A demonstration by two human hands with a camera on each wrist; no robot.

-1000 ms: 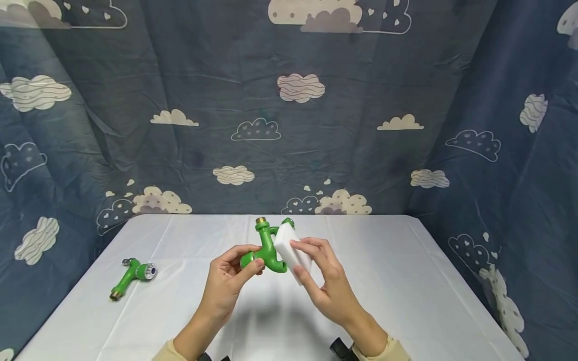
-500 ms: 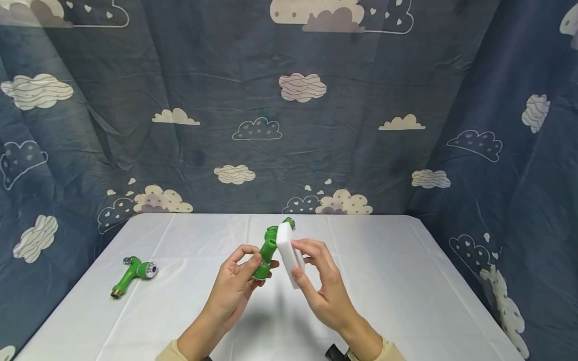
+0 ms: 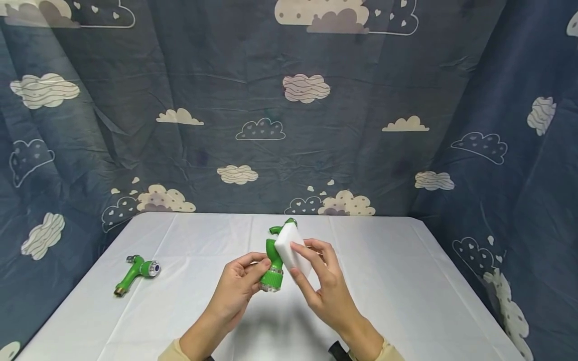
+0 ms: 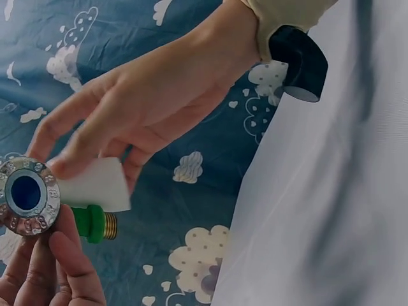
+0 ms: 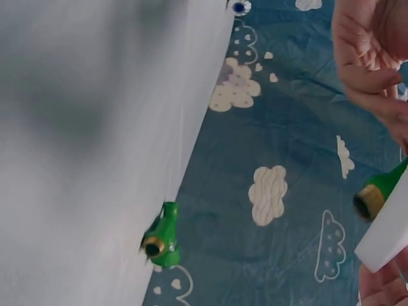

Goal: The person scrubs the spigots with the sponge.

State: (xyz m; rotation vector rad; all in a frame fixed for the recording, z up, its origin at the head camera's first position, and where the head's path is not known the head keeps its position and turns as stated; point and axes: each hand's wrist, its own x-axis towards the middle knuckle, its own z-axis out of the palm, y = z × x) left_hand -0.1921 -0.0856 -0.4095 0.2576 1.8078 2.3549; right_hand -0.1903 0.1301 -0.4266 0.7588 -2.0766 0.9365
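My left hand (image 3: 241,286) pinches a green tap (image 3: 273,273) between thumb and fingers above the table. The tap's ribbed, chrome-rimmed end points down; in the left wrist view its chrome ring (image 4: 27,194) faces the camera, with a brass thread (image 4: 111,225) to the right. My right hand (image 3: 327,286) holds a white sponge block (image 3: 291,245) by thumb and fingertips, against or very close to the tap's side. A second green tap (image 3: 275,230) lies farther back, mostly hidden by the sponge. The right wrist view shows that tap (image 5: 164,239) more fully.
A third green tap (image 3: 135,273), with brass and chrome ends, lies on the left of the white-covered table (image 3: 406,301). A dark blue cloud-patterned curtain (image 3: 343,165) surrounds the back and sides. Black wrist cameras (image 3: 339,351) sit at the cuffs.
My left hand has turned the held tap, so its brass end no longer points up and its chrome end faces downward. The sponge has tilted slightly in my right hand. The lying taps stay put.
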